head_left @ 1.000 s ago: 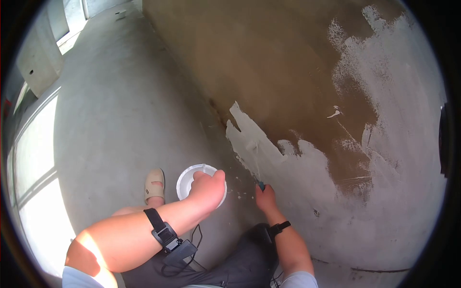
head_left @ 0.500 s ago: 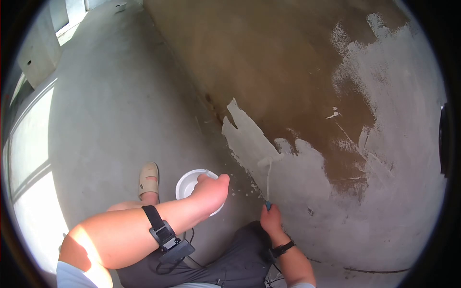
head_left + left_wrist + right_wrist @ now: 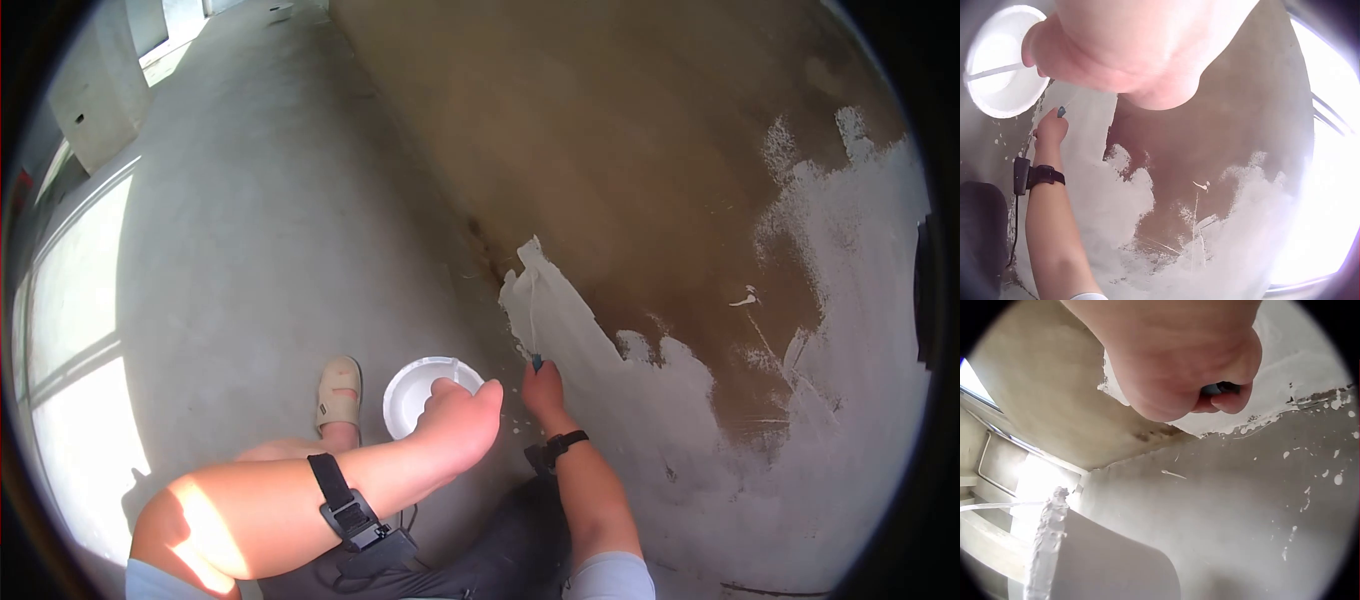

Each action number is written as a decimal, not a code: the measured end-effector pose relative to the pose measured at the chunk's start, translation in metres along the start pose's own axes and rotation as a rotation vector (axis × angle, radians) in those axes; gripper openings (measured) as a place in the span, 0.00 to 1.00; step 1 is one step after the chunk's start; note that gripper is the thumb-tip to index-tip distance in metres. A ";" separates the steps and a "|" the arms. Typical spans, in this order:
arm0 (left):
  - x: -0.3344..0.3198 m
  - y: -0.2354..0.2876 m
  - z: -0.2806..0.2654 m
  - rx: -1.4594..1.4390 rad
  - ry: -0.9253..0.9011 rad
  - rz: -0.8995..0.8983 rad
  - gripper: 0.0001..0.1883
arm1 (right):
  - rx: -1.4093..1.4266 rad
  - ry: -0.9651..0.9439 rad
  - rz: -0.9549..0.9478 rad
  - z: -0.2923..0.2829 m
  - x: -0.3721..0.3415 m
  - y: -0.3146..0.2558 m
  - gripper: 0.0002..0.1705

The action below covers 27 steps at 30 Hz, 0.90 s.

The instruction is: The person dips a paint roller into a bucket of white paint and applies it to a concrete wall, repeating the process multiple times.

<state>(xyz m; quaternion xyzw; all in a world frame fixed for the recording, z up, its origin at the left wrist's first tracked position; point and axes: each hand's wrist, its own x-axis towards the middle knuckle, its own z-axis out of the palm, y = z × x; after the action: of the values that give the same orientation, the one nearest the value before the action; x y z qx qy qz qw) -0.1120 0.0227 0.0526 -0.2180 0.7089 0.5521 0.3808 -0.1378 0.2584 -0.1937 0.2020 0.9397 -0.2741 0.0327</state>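
My right hand [image 3: 543, 390] grips the blue handle of a small paint roller [image 3: 537, 362]. Its thin rod reaches forward over the white paint [image 3: 640, 410], near the far tip of the coated patch low on the brown wall [image 3: 620, 150]. The roller head blends into the white there. In the right wrist view the curled fingers hide most of the handle. My left hand [image 3: 460, 425] holds a white bucket [image 3: 402, 385] at its near side, fingers over the rim. A pale strip [image 3: 997, 72] crosses the bucket's mouth in the left wrist view.
Grey concrete floor [image 3: 260, 230] runs along the wall's foot, with white paint drips [image 3: 1307, 500] beside it. A foot in a beige slipper [image 3: 340, 390] stands left of the bucket. Cables hang from the left forearm's strapped device [image 3: 365, 530]. Sunlight falls at far left.
The roller came back toward me over the white patch, then went forward to its far tip, the right hand moving with it. The left hand keeps holding the bucket. The head view shifted slightly.
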 end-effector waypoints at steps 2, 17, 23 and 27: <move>0.003 0.007 -0.008 0.007 0.009 -0.009 0.39 | 0.005 -0.002 -0.034 0.007 0.018 -0.013 0.22; 0.018 0.003 -0.001 -0.059 0.192 0.015 0.33 | 0.035 -0.029 0.069 0.027 0.011 0.037 0.23; 0.013 -0.001 0.005 -0.124 0.203 0.058 0.32 | -0.023 -0.009 0.080 0.022 -0.034 0.077 0.24; 0.009 -0.001 0.009 -0.117 0.210 0.059 0.31 | -0.068 -0.020 0.051 0.024 -0.033 0.073 0.25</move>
<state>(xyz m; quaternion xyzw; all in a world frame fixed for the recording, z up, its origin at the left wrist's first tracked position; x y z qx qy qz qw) -0.1141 0.0314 0.0437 -0.2756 0.7175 0.5778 0.2746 -0.0792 0.2900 -0.2446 0.2219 0.9426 -0.2431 0.0557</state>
